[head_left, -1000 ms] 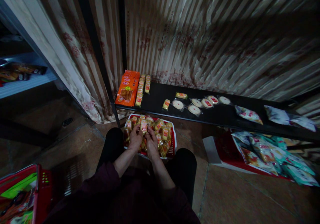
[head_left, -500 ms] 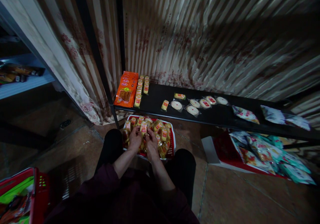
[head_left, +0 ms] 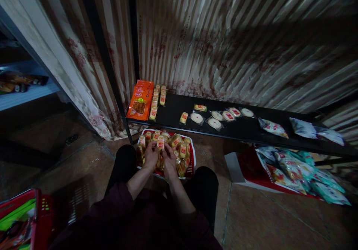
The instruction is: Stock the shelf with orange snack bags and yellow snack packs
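Observation:
Between my two hands is a small wrapped snack cake (head_left: 160, 142), yellow with a red and white label, held upright over the basket. My left hand (head_left: 151, 155) grips its left side with the fingertips, and my right hand (head_left: 169, 158) pinches it from the right. Beneath them a red basket with a white rim (head_left: 194, 157) is heaped with the same wrapped cakes (head_left: 182, 151). On the black shelf ahead, several matching cakes (head_left: 153, 112) stand in rows beside an orange snack packet (head_left: 140, 103).
Along the black shelf (head_left: 173, 110) lie round white wrapped pastries (head_left: 214, 123) and white bags (head_left: 272, 127). Below it, a red and white box (head_left: 248, 171) holds green and white bags (head_left: 298, 168). Another red basket (head_left: 43, 216) stands at lower left. A curtain (head_left: 212, 48) hangs behind.
The view has shifted very slightly. Both hands stay on the same cake over the basket, and the shelf items keep their places.

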